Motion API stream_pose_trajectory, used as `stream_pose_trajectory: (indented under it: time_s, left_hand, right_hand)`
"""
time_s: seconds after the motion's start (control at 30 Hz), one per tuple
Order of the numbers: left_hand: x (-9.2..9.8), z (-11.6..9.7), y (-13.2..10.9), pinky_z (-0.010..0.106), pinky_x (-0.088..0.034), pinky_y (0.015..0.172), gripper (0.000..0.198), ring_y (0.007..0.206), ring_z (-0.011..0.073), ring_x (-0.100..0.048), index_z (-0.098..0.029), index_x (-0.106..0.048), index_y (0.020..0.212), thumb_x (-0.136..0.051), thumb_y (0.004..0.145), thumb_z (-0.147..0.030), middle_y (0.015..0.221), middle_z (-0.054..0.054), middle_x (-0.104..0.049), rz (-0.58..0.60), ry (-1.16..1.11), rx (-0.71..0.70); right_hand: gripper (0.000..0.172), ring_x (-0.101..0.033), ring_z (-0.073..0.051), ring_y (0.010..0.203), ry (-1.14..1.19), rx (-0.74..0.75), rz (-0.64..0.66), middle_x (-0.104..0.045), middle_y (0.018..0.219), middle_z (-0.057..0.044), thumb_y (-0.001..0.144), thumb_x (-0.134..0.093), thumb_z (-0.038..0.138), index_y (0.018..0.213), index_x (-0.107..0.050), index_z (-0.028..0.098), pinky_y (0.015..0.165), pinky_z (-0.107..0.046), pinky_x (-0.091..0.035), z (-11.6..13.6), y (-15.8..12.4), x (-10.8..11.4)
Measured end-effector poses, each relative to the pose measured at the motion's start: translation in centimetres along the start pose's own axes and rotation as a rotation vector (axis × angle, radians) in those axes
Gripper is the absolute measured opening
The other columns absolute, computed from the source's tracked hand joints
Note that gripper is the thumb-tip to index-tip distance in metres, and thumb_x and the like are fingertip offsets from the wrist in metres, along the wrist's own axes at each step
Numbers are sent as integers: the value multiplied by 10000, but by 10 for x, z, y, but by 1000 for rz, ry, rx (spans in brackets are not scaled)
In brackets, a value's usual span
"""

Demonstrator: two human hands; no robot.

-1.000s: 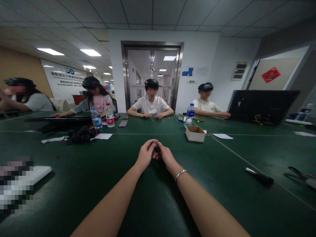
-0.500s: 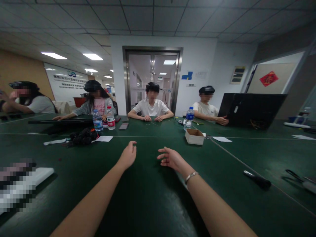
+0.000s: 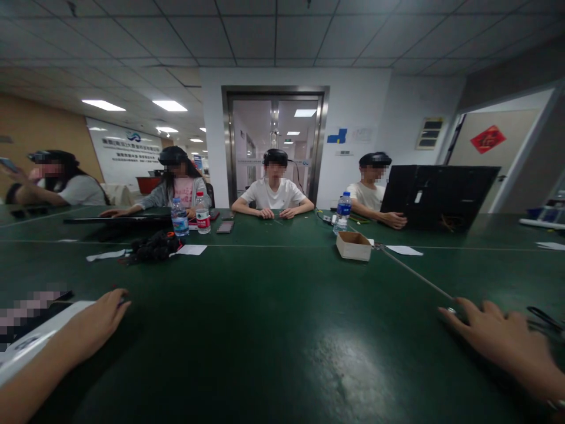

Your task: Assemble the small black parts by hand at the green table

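At the left, my left hand (image 3: 99, 321) reaches over the edge of a flat white object (image 3: 26, 350). Its fingers are bent together. A small greyish glint shows at the fingertips, too little to name. Far to the right, my right hand (image 3: 503, 341) covers a slim black-and-silver cylinder on the table. Only the cylinder's silver end (image 3: 451, 310) peeks out between thumb and index finger; the black part is hidden under the hand.
Across the green table (image 3: 273, 294) sit several people with head-worn devices. Before them stand water bottles (image 3: 180, 218), a black cable bundle (image 3: 152, 247), an open cardboard box (image 3: 353, 246) and a large black panel (image 3: 441, 197). A dark strap (image 3: 545, 317) lies beyond my right hand.
Both hands have swung apart from the table's middle, the left toward the white object, the right onto the black-and-silver cylinder. The person at far left now shows a phone in a raised hand.
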State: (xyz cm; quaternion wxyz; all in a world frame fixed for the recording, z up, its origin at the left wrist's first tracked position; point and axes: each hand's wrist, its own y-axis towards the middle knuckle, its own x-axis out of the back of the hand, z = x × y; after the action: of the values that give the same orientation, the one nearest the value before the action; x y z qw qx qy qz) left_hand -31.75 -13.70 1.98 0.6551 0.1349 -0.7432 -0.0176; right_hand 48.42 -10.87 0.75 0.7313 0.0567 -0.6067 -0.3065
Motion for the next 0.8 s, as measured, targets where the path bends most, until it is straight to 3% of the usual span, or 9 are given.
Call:
stream_pose_trajectory:
  time_s: [0.1,0.2,0.3,0.47,0.57,0.7,0.8]
  left_hand:
    - [3,-8,-2,380,-436,811,365,867,281,-640,-169,-498,910,-208,849,-382,932,149,-663,34,32,71]
    - [8,-18,-6,366,-432,711,326,752,271,-633,-204,-472,824,-185,848,-356,794,101,-657,61,59,124]
    - [11,-24,-11,355,-416,681,319,759,273,-627,-200,-476,836,-184,851,-328,813,104,-650,44,88,123]
    - [12,-24,-14,325,-392,647,392,710,247,-623,-152,-488,904,-140,884,-331,947,156,-626,22,188,71]
    - [11,-24,-12,327,-397,641,412,716,241,-614,-146,-495,964,-134,894,-330,1006,153,-605,18,191,64]
    - [11,-25,-9,370,-422,713,472,768,265,-615,-99,-500,1114,-158,888,-335,1057,188,-584,19,225,59]
    - [9,-25,-8,395,-420,773,544,840,309,-613,-15,-549,1045,-154,873,-346,993,236,-596,56,301,25]
  right_hand:
    - [560,-554,-361,780,-51,-7,156,-560,947,-301,665,-452,704,913,-677,255,621,-527,-331,-8,-3,-13]
    - [431,-555,-321,728,-47,83,155,-571,929,-285,756,-403,546,893,-652,222,646,-498,-370,2,-5,-15]
    - [346,-555,-285,707,-39,121,174,-585,926,-258,774,-409,444,878,-631,199,681,-466,-409,13,-7,-10]
    - [308,-572,-272,766,-10,183,208,-606,926,-170,792,-420,430,876,-611,204,747,-431,-440,40,-16,-5]
    - [302,-567,-259,802,25,246,244,-603,927,-136,811,-426,425,900,-613,204,757,-401,-441,77,-25,-7]
    - [277,-535,-241,855,59,375,240,-591,962,-110,851,-419,385,921,-618,205,777,-369,-421,147,-40,-18]
    - [238,-512,-226,865,108,464,233,-586,968,-96,871,-430,338,936,-614,202,774,-345,-402,207,-52,-30]
